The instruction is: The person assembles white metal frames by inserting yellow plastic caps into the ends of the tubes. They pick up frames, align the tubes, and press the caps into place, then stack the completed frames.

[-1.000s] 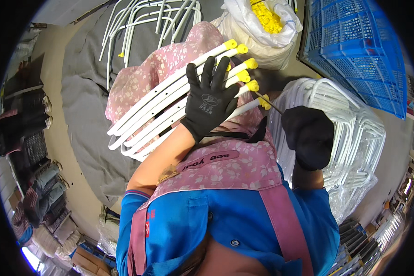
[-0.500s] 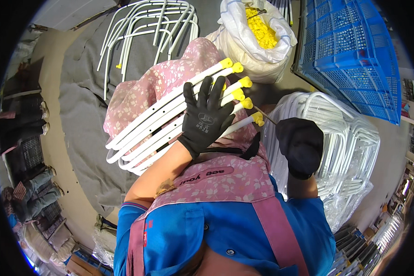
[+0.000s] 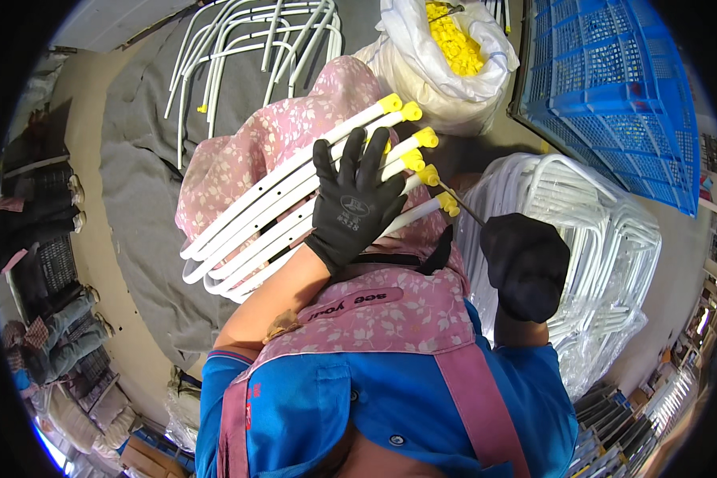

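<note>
Fingers (image 3: 350, 163) of left hand (image 3: 354, 209) lay spread over white bent metal tubes with yellow end caps (image 3: 295, 215); right hand (image 3: 526, 267) clenched a thin metal tool (image 3: 460, 203). Risk: unclamped tubes could slide off the lap.

— Is there room around the white tubes (image 3: 295, 219) on the lap?

— On the left, yes. The grey cloth (image 3: 139, 159) lies flat and bare there.

— And on the right?

— Tight. A stack of white frames (image 3: 605, 231) sits just beside, the blue crate (image 3: 613, 88) behind it, and the bag of yellow caps (image 3: 446, 56) blocks the top.
</note>
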A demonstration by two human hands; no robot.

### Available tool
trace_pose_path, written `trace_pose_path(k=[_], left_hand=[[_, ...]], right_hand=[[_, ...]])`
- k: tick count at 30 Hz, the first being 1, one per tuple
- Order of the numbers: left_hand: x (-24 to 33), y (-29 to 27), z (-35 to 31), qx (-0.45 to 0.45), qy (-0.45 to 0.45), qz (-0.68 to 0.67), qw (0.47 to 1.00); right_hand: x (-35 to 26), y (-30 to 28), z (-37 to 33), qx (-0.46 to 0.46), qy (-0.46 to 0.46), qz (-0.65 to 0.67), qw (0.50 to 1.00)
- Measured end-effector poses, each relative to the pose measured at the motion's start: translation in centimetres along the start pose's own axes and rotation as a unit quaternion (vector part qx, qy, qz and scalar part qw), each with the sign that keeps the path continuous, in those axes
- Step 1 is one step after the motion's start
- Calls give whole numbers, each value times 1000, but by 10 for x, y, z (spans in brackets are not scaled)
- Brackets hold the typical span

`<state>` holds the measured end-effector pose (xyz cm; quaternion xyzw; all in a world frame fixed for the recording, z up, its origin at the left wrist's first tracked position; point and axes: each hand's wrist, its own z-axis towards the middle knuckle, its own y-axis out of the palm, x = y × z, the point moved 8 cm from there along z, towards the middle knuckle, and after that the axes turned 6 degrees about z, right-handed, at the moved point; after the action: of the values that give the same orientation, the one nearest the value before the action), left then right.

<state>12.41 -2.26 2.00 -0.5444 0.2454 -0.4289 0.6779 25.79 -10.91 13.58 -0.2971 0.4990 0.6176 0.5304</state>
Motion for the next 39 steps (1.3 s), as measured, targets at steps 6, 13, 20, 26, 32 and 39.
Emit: trace_pose_path(k=[6,13,20,26,32,39], left_hand=[[0,0,-1,-1,-2,-3,1000],[1,3,0,-15,6,-2,1000],[0,12,2,2,5,49,999],[-1,17,2,2,3,86,996],[-6,14,3,-20,-3,61,998],[-2,4,2,-8,3,36,999]], right_hand=[[22,-7,2,2,22,-35,999],[60,-28,31,58,33,153,986],[51,-54,-23,151,-47,49,986],[55,-40,-34,116,-57,-127,983],[67,-37,-18,105,-54,-35,992],[63,-31,-30,81,77,-47,993]])
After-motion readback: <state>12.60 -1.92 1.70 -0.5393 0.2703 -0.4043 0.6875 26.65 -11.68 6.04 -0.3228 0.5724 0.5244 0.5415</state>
